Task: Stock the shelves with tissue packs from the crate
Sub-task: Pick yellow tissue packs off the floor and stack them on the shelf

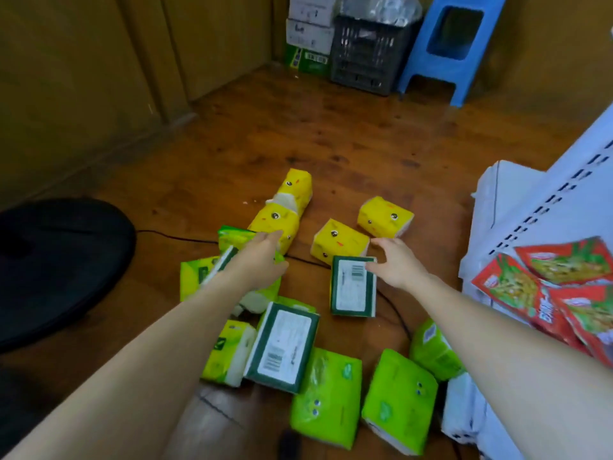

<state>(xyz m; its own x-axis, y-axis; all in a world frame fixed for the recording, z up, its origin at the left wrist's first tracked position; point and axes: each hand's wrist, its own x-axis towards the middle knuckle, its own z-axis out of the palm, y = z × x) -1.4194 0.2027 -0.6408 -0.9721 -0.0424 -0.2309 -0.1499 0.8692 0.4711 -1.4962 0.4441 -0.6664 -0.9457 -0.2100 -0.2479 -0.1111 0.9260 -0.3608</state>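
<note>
Both bare arms are stretched forward over the wooden floor [348, 134], where the tissue packs are scattered. The left grip [257, 260] is held wide open, fingers straight and close together. Its fingertips are at the near edge of a yellow tissue pack [275, 220], and its palm is above a green pack [232, 235]. Nothing is clasped by it, and whether the fingertips actually touch the yellow pack cannot be told.

The right grip [399, 265] is spread open with the fingers loosely bent. The thumb is at the upper right corner of a dark-edged pack [351, 290] lying barcode side up. The fingers are just beside a second yellow pack [340, 242]. No pack is enclosed by this grip.

Two further yellow packs [384, 215] [298, 185] lie beyond the hands. More green packs [326, 396] and another barcode-up pack [282, 346] are strewn nearer the person.

The dark crate [368, 51] stands well apart at the far wall, between stacked cartons [310, 28] and a blue stool [454, 44]. A white shelf [547, 207] stands at the right, with red snack packets [564, 287] on it.
</note>
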